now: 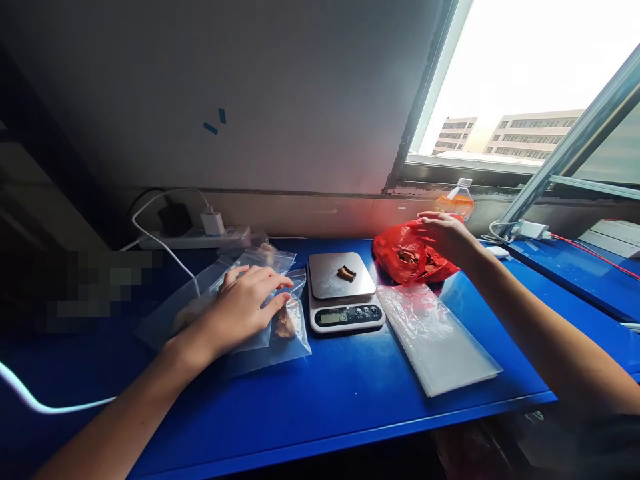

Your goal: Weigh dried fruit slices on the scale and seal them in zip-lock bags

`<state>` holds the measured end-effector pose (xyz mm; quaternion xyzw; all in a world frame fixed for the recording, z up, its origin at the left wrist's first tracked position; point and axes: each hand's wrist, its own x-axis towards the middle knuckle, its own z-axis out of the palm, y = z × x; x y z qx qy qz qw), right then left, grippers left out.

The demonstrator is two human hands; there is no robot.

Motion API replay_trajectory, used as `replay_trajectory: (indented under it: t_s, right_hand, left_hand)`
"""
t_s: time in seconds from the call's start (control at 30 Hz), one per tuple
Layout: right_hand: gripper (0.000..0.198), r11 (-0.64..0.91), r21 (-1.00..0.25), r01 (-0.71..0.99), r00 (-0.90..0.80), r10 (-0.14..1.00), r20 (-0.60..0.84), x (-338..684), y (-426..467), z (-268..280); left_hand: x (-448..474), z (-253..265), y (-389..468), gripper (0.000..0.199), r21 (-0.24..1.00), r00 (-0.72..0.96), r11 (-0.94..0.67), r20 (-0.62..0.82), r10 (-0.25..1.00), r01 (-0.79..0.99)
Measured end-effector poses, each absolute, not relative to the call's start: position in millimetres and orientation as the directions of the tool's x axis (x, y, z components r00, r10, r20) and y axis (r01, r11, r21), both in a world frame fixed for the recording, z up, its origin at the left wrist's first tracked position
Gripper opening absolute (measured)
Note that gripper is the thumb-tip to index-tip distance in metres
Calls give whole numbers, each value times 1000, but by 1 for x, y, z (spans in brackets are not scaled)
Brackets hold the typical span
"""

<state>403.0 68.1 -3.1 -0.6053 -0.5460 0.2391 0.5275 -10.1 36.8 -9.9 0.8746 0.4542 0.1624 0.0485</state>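
My left hand [253, 297] rests over several clear zip bags [295, 333] with pale brown pieces inside, its fingers spread and holding nothing. A kitchen scale [347, 317] stands in the middle, and one dried brown piece [347, 273] lies on its metal plate. Its display is lit, but I cannot read it surely. At the right, my right hand [443, 232] is at the rim of a red plastic bag [393, 243], fingers stretched out. Dark dried slices [410, 257] show in the mouth of this bag. In front of it lies a stack of flat clear bags [440, 347].
A power strip [233, 235] with a white charger [213, 221] sits against the wall, its cable crossing the left side. Behind the red bag stands a bottle of orange drink [463, 199]. A metal frame [560, 153] slants down at the right. The blue table [350, 393] ends at a front edge.
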Motion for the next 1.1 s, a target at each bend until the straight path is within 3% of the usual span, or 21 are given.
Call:
replay_trajectory:
  t_s: [0.1,0.2,0.43,0.6,0.83,1.1]
  right_hand:
    - [27,201,-881,428,269,902,337,408,66,-4]
    - [17,120,-821,558,303,892,336,414,68,-22]
    - [2,-28,-533,845,271,884,382,416,100,-33]
    - [14,-83,-371,925,241,883,403,415,104,-27]
    - [29,-228,-197,954,301,709,638,435,43,-14]
    - [21,-132,-195,972,235,529,815,410,-19,-12]
  left_hand:
    - [-12,-7,37,33,266,566,-657,346,748,706]
    - [-13,-8,37,32,264,566,-685,405,718,679]
    - [-11,-11,41,34,291,593,-690,358,721,663]
    - [-12,-11,42,36,303,600,-686,334,727,662]
    - [-8,-12,39,37,296,613,-687,312,726,663]
    - [-8,-17,43,40,300,609,-667,272,745,682]
